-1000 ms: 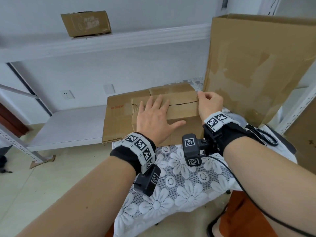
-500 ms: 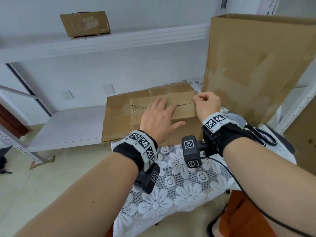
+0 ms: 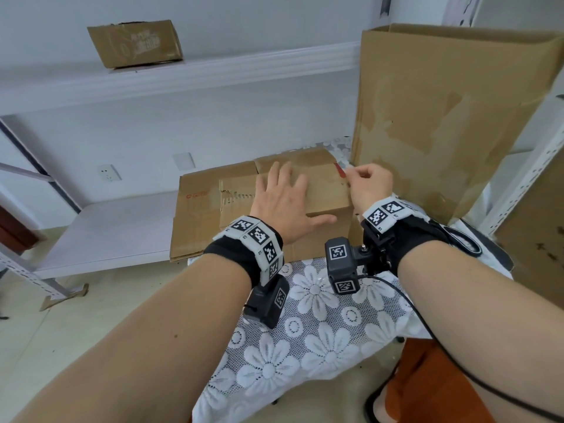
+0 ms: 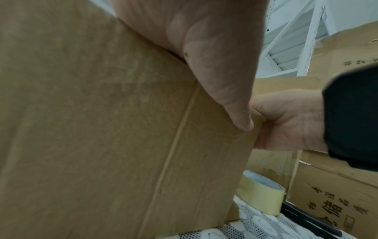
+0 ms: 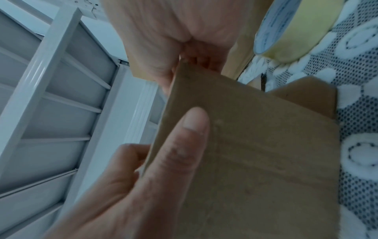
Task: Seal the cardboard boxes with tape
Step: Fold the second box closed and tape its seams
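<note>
Pinching at the box's far right corner, the right hand (image 3: 370, 186) grips something reddish, maybe a tape end; left hand (image 3: 285, 203) lies flat on the small box (image 3: 323, 190). Left wrist: tape roll (image 4: 260, 193) sits just below that pinch. Right wrist: thumb (image 5: 184, 137) presses the cardboard edge. I'd keep that palm firm.

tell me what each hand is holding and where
Left hand lies flat on the small cardboard box top, gripping nothing. Right hand pinches that box's far right corner.
</note>
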Available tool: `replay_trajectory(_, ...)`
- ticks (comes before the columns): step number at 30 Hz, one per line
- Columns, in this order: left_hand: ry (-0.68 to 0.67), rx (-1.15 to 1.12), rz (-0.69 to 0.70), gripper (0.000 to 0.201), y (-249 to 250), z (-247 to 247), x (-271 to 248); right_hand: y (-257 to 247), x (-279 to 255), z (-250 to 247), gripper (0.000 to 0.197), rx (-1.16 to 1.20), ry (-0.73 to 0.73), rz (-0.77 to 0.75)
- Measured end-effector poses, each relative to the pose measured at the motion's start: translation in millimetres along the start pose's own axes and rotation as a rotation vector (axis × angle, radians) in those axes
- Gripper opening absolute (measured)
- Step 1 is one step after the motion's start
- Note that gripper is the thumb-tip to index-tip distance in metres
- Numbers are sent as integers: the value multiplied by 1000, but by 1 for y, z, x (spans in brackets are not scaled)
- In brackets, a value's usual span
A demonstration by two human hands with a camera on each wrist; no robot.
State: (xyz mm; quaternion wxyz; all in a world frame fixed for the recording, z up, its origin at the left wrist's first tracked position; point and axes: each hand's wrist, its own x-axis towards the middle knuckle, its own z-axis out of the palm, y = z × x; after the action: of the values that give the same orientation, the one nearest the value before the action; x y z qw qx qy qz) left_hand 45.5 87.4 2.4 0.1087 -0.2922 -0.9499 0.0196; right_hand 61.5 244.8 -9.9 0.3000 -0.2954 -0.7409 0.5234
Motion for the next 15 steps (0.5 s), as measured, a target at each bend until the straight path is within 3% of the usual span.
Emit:
replay_trajectory(3,-66,5,3,100,0,2,4,17,13,-14,20,-260,110,102)
replay_trajectory(5,-38,19,9,103,-1,3,6,31,16,-25,26,-479,96,201)
replay_trajectory(7,-7,25,6,109,-1,2,8,43,14,-33,23,-644,-20,230)
replay_trajectory(9,-3,24,4,113,-2,2,9,53,14,-37,19,-746,-146,152)
replay_trajectory(13,-32,11,-13,113,0,1,8,58,7,-41,22,-838,-292,147)
replay_trajectory(15,-54,6,-30,113,1,-1,7,52,7,-41,14,-781,-283,165)
